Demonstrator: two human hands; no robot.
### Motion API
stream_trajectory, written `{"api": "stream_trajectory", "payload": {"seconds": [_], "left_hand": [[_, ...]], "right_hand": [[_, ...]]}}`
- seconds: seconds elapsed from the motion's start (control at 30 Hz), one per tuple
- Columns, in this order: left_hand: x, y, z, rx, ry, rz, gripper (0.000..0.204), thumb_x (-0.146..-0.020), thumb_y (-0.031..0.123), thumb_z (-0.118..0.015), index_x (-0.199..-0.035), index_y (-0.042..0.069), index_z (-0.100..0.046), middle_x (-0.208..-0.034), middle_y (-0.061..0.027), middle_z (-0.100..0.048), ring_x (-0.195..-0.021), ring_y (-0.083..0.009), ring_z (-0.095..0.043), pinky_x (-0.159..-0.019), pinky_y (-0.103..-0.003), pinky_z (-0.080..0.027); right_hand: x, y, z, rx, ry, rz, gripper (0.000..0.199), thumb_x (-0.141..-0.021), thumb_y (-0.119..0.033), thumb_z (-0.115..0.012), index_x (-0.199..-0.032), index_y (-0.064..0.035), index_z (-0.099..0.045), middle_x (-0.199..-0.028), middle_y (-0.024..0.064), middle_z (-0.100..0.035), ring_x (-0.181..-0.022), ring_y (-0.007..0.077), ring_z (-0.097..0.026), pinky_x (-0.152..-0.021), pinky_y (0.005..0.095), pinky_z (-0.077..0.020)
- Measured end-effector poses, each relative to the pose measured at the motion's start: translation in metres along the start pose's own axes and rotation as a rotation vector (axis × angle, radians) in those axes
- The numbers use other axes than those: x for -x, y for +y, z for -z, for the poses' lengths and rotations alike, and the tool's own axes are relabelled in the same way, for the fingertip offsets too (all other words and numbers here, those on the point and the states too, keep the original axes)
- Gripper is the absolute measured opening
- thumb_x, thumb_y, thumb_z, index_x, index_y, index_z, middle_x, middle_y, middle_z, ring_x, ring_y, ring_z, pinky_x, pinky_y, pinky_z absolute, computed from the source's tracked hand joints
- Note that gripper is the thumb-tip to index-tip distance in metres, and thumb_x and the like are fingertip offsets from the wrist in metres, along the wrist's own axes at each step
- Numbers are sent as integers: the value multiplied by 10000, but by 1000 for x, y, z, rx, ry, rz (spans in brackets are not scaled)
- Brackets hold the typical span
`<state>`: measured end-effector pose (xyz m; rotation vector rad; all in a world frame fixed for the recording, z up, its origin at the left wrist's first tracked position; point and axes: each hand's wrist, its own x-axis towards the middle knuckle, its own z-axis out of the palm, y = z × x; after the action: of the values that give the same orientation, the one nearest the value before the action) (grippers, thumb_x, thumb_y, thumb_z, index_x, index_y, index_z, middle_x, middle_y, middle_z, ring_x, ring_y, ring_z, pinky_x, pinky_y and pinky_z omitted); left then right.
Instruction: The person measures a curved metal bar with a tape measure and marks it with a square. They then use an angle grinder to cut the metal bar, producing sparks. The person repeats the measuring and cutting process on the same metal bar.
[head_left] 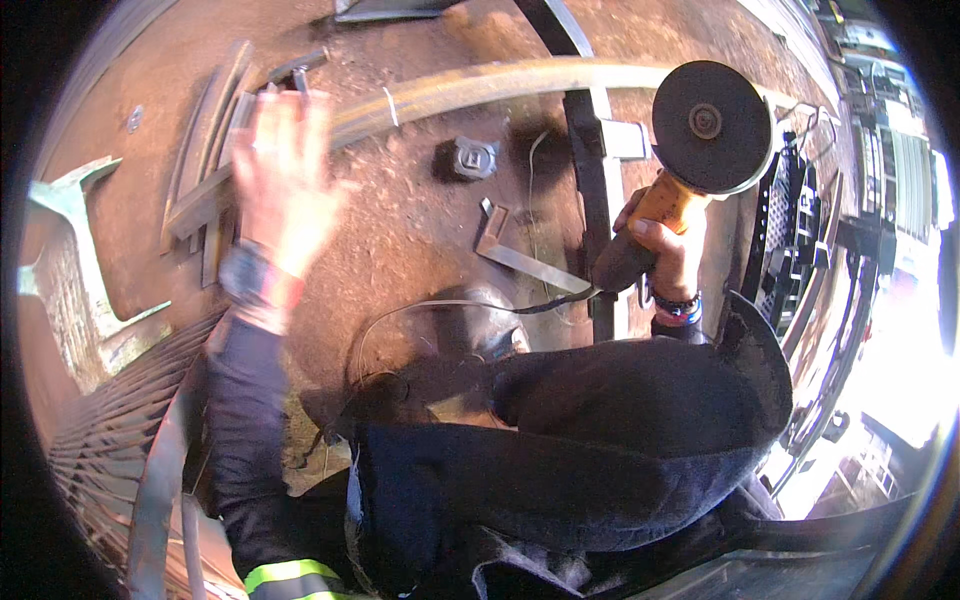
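An angle grinder (668, 203) with a yellow and dark body is in my right hand (672, 243), fingers wrapped round it. Its large dark disc (712, 125) faces up, in front of the far end of a long steel bar (470, 84). A cable (450, 302) trails from the grinder across the ground toward my legs. My left hand (285, 185) is raised with fingers spread, blurred by motion and holding nothing. It hovers over the ground near several loose metal bars (208, 130).
A tape measure (474, 158) and a metal square (530, 262) lie on the brown ground. A dark steel frame (592, 180) stands under the bar. Rusty I-beam (85, 260) sits at left, above a ribbed metal piece (125, 420). Black perforated metal parts (785, 235) stand at right.
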<state>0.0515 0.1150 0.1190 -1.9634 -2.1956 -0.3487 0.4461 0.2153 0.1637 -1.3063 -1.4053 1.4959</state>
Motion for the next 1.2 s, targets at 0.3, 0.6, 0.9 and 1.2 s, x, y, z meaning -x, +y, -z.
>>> {"api": "stream_trajectory", "payload": {"seconds": [0.3, 0.6, 0.9, 1.2], "left_hand": [[2, -53, -41, -132, -406, 16, 574, -793, 249, -815, -1237, 50, -510, -1134, -135, -603, -1063, -316, -636, -913, -434, -533], [-10, 12, -51, -132, -307, -47, 550, -807, 323, -790, -1204, 69, -506, -1063, -121, -635, -973, -299, -675, -816, -416, -567], [-30, -9, -46, 48, -492, -159, 480, -776, 131, -775, -1153, 17, -501, -989, -209, -672, -893, -368, -715, -794, -443, -591], [-48, -22, -40, 193, -613, -96, 516, -775, 163, -774, -1214, 23, -543, -979, -237, -669, -949, -409, -678, -845, -489, -558]], "right_hand": [[26, 38, -8, 77, 4, -35, 487, -687, -59, -767, -1131, 13, -579, -877, 125, -681, -790, 236, -712, -733, 367, -588], [38, 86, -32, 339, -118, -170, 564, -715, -73, -846, -1172, -38, -517, -902, 61, -695, -812, 162, -670, -769, 328, -558], [20, 71, -66, 329, -137, -192, 706, -665, -147, -844, -1274, -16, -511, -1100, 96, -645, -971, 188, -613, -880, 367, -520], [22, 87, -67, 245, -125, -279, 751, -660, -167, -831, -1307, -5, -485, -1095, 109, -648, -942, 201, -623, -869, 372, -526]]}}
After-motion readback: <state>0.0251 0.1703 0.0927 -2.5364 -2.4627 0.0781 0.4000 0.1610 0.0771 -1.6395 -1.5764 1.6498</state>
